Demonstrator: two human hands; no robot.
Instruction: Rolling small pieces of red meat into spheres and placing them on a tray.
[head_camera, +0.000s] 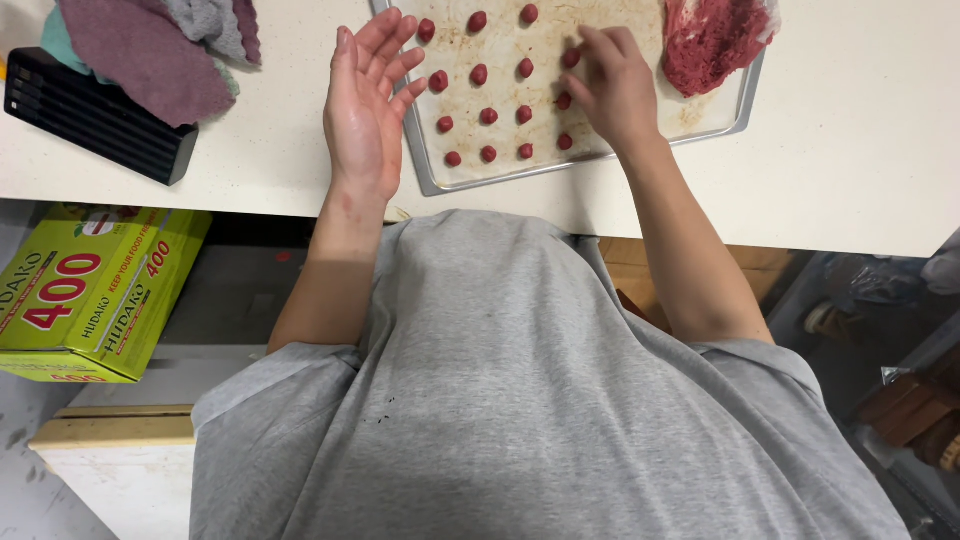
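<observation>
on the pale speckled bench (250, 150), a shallow rectangular metal tray (425, 165) holds small red meat balls (488, 116) in spaced rows and a mound of raw red minced meat (710, 40) at its far right corner. the right hand (610, 85) rests over the tray, fingers (590, 45) curled down onto a ball in the rightmost row. the left hand (362, 110) hovers at the tray's left rim, released, palm up, holding nothing. judgement: set each ball gently, apart from neighbours, keeping rows aligned.
</observation>
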